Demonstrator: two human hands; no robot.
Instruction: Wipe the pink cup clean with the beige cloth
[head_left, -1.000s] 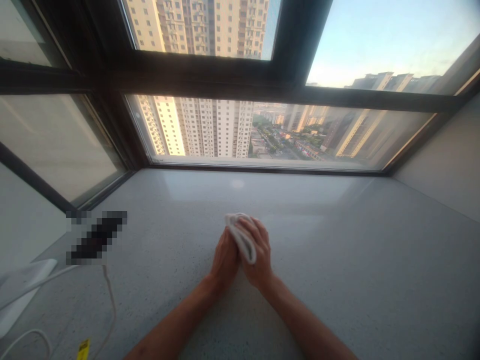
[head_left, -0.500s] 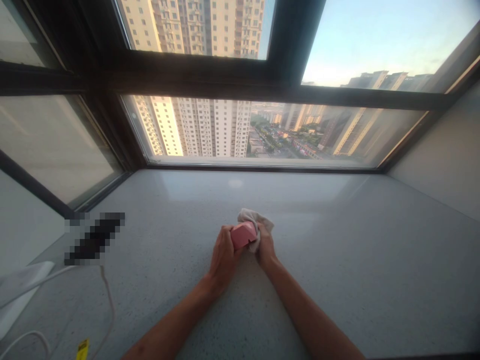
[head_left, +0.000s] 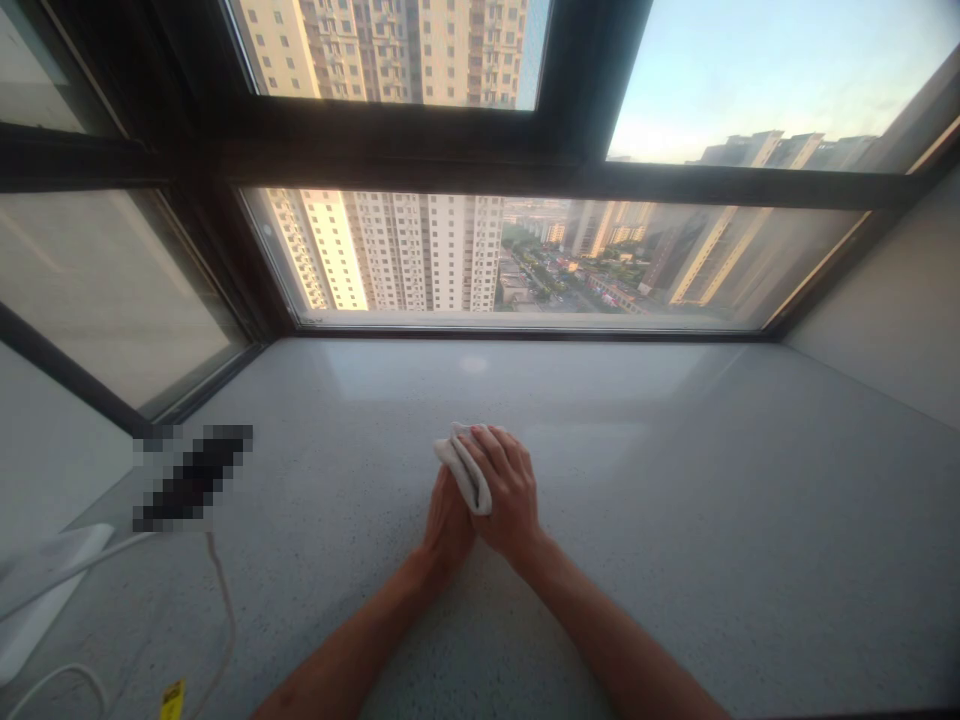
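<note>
A dark window frame held glass looking out on high-rise towers, along the far edge of a speckled grey stone sill. Near the sill's left edge lay a pixelated object, too blurred to name. By the near left corner were a white device, a white cable and a yellow tag, all well apart from the hands and not in their way. Near the sill's middle, the right hand lay over the left hand, both closed around a folded white cloth pinched between them. The right fingers curled over the cloth.
</note>
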